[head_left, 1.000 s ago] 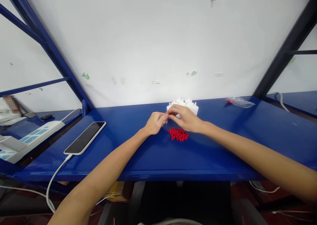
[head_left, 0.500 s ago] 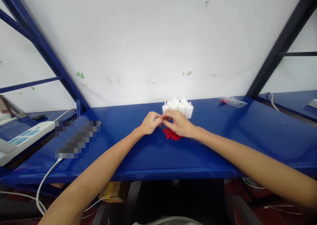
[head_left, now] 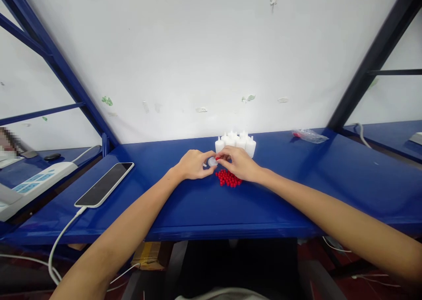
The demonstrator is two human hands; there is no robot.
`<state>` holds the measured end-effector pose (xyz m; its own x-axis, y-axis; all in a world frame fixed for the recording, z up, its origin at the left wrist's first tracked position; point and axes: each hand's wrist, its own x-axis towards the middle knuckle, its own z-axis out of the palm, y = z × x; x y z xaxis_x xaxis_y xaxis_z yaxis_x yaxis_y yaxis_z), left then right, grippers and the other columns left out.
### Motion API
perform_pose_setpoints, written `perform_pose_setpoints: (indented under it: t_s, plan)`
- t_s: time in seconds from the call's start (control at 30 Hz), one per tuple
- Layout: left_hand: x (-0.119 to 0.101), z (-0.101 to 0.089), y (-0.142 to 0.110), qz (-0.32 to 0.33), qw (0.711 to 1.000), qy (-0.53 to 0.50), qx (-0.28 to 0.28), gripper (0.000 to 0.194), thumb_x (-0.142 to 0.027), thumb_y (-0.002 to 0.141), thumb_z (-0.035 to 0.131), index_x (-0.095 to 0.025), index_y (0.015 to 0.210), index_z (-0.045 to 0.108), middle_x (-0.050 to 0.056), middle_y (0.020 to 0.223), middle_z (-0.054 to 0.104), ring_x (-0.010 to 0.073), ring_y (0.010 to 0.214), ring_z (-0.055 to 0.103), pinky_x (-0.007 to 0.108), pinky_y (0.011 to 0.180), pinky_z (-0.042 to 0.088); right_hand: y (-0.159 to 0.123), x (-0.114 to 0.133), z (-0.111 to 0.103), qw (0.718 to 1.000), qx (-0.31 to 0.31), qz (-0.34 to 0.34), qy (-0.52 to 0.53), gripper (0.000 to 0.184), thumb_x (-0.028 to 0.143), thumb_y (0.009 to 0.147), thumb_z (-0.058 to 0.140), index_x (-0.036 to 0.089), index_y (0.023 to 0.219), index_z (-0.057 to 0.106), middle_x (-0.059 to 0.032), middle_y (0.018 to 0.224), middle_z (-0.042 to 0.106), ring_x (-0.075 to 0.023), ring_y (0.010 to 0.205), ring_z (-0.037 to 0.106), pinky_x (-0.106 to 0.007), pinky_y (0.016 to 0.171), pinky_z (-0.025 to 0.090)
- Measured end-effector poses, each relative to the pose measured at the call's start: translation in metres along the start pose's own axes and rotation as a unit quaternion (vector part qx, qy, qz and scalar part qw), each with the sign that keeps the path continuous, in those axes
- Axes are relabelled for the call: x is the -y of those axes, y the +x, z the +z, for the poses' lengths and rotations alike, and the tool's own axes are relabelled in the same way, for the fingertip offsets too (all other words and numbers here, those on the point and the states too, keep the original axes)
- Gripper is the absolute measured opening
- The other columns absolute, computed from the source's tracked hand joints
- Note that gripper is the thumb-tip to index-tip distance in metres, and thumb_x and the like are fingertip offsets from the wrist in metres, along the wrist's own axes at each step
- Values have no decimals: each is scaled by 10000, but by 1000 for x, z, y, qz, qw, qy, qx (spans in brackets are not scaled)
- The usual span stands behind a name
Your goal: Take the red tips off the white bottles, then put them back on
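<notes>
Between the thumb and fingers of my left hand (head_left: pixel 194 164) is a small white bottle (head_left: pixel 211 162), tipped so that a pale round face shows; the fingers cover much of it. My right hand (head_left: pixel 242 163) pinches a small red cap (head_left: pixel 217 158) close against the bottle's right side. Whether cap and bottle touch, I cannot tell. Just below the hands lies a pile of small red caps (head_left: pixel 228 179) on the blue table (head_left: pixel 198 207). Behind my right hand several white bottles with narrow nozzles (head_left: pixel 249 147) stand upright in a cluster.
A phone (head_left: pixel 104 184) with a white charging cable (head_left: pixel 64 229) lies at the left. Beyond it sits a white power strip (head_left: pixel 39 183). A clear plastic bag (head_left: pixel 311 136) with something red inside rests near the wall at the back right. Blue metal posts (head_left: pixel 95 119) flank the table.
My left hand has drawn slightly left and its fingers have spread around the bottle, which now shows. The red cap in my right fingertips has come into view. My right hand stays nearly in place.
</notes>
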<state>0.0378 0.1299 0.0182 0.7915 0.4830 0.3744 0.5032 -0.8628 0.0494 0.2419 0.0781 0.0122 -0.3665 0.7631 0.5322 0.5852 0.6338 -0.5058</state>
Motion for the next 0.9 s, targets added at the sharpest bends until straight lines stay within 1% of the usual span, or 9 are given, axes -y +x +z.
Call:
perform_pose_setpoints:
  t_s: [0.07, 0.13, 0.27, 0.33, 0.4, 0.5, 0.6, 0.73, 0.9]
  plan:
    - [4, -2, 0, -2, 999, 28, 16, 318, -429, 871, 544, -226, 1079, 675, 17, 698, 686, 184, 616, 638, 258, 613, 395, 1, -3, 2, 1000, -5, 7, -19, 117, 146, 883, 587, 146, 921, 698, -59, 853, 657, -140, 713, 604, -306, 713, 496]
    - [12, -4, 0, -28, 998, 40, 31, 371, -475, 883, 531, -235, 1123, 680, 25, 739, 707, 195, 655, 655, 269, 641, 413, 2, -5, 3, 999, -22, 15, -39, 112, 134, 872, 599, 146, 907, 705, -60, 845, 661, -141, 706, 603, -304, 706, 494]
    - [34, -7, -6, -131, 989, 41, 56, 526, -606, 856, 529, -219, 1178, 680, 49, 765, 710, 226, 701, 661, 287, 646, 413, 1, -9, 0, 998, -40, 13, -49, 99, 122, 864, 601, 149, 875, 695, -57, 825, 673, -145, 701, 603, -306, 689, 495]
    - [41, -9, -9, -176, 984, 15, 23, 571, -622, 852, 520, -205, 1222, 645, 41, 733, 688, 220, 681, 641, 284, 624, 397, 0, -8, -1, 998, -42, -2, -36, 99, 132, 871, 592, 158, 894, 684, -51, 833, 675, -144, 700, 606, -308, 689, 501]
    - [39, -11, -10, -192, 980, -34, -44, 514, -570, 880, 490, -180, 1185, 630, 13, 655, 638, 189, 616, 591, 276, 604, 379, -2, -4, -1, 999, -44, -23, -13, 110, 146, 881, 582, 169, 943, 669, -43, 846, 675, -141, 694, 606, -309, 688, 508]
    - [22, -11, -7, -147, 968, -167, -116, 328, -415, 892, 432, -153, 966, 614, -28, 552, 540, 137, 519, 487, 260, 577, 370, -5, 6, 1, 997, -47, -57, 30, 159, 159, 895, 567, 188, 1038, 631, -29, 851, 667, -139, 700, 606, -306, 686, 515]
    - [-3, -3, 0, -87, 936, -331, -88, 211, -288, 836, 381, -158, 809, 545, -39, 523, 479, 112, 486, 435, 240, 537, 360, -7, 15, 4, 992, -59, -91, 69, 187, 154, 899, 555, 201, 1078, 579, -22, 864, 655, -140, 729, 609, -301, 695, 522]
    - [-25, 9, 6, -63, 892, -445, -52, 236, -288, 845, 362, -149, 835, 553, -44, 540, 451, 95, 451, 388, 228, 481, 335, -9, 19, 7, 986, -71, -116, 95, 234, 131, 888, 545, 207, 1106, 510, -22, 872, 642, -144, 745, 622, -300, 691, 531]
    - [-28, 12, 4, -58, 883, -463, -48, 212, -279, 813, 430, -154, 936, 549, -43, 623, 471, 87, 477, 407, 211, 468, 332, -11, 18, 7, 984, -60, -135, 99, 248, 82, 865, 522, 212, 1075, 511, -9, 858, 631, -135, 731, 619, -296, 688, 528]
